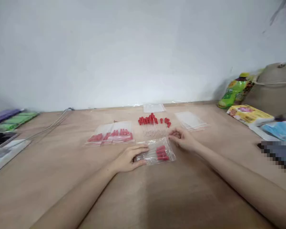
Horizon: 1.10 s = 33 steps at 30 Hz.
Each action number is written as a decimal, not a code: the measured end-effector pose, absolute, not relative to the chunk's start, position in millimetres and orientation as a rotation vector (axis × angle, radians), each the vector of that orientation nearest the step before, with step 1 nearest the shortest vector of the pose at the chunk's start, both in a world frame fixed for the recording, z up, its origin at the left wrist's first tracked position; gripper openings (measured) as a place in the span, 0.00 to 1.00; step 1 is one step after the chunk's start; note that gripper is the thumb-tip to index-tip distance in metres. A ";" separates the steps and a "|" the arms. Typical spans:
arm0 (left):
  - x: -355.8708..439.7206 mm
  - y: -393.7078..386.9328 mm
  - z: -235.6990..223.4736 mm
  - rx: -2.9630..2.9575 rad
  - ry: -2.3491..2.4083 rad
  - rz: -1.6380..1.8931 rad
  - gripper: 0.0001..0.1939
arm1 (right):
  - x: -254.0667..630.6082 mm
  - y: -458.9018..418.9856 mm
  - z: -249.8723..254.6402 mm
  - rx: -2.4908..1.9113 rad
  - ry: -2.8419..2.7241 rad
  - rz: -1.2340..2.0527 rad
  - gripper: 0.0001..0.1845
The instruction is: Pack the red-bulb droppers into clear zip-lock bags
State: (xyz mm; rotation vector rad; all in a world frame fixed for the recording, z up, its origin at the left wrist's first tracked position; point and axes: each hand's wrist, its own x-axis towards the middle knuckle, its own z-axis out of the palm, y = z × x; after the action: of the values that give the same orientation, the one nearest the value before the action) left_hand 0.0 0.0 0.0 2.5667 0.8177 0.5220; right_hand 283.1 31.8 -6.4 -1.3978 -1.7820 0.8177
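Observation:
A clear plastic zip bag [150,155] lies flat on the table in front of me, with several red-bulbed droppers [161,153] inside, their bulbs toward the right. My left hand [128,159] holds the bag's left end, thumb at the lower edge and fingers over the upper one. At the upper right corner, my right hand [183,139] has thumb and forefinger closed in a pinch on the bag's edge. Just behind it, loose droppers [149,122] lie in a row with red bulbs pointing away. Filled bags [119,133] overlap in a pile to the left.
Flat bags [190,120] lie at right, and another pale bag [154,108] is by the wall. Along the right side are a green bottle [232,92], a yellow tissue pack [250,115], a grey-brown container [276,89] and a blue mask [280,129]. A cable [54,122] crosses the left.

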 end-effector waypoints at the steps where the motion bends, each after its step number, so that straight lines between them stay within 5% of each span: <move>1: -0.3 -1.3 0.3 2.562 0.813 0.530 0.23 | 287.8 40.8 -3.8 -1.518 -1.747 0.701 0.10; 5: -0.6 -5.1 2.3 2.519 0.811 0.557 0.20 | 296.4 73.9 2.8 -1.829 -1.601 0.475 0.15; 10: 0.3 -6.3 4.8 2.455 0.818 0.578 0.14 | 283.4 102.2 -2.2 -1.883 -1.421 0.768 0.16; 19: -1.6 -6.4 3.0 2.475 0.802 0.582 0.18 | 280.6 81.1 -4.9 -1.492 -1.059 0.836 0.10; 23: -2.9 -4.8 0.6 2.506 0.818 0.561 0.22 | 295.8 46.3 -9.9 -1.024 -0.852 0.689 0.19; 33: -3.8 -4.2 2.0 2.528 0.881 0.530 0.25 | 287.6 18.1 -21.4 -0.977 -0.749 0.922 0.24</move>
State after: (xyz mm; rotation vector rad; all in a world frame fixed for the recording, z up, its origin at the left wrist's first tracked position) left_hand -3.8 -4.2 2.0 2.5284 0.8812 0.5298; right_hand 287.6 18.1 -21.4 -0.9772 -0.7488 0.9225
